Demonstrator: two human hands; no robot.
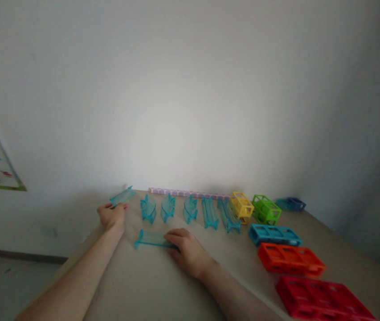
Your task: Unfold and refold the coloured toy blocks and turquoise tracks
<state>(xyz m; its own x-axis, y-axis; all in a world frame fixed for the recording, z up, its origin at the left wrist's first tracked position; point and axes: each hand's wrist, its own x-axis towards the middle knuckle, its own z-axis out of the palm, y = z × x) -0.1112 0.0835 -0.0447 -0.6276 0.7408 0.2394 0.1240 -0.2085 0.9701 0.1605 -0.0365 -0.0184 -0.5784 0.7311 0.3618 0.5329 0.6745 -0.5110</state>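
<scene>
Head view: a raised teal strip [122,196] could tip or slip toward the table's [123,285] left edge — a likely result of the left hand's [112,214] gripping it at one end only. Left forearm reaches far forward; the right hand [190,252], angled inward, clasps the right end of a flat teal piece [151,238] just above or on the tabletop.

Both forearms [80,271] reach forward, the left hand [111,216] closed and farther out, the right hand [188,250] pinching, back upward, angled leftward.
</scene>
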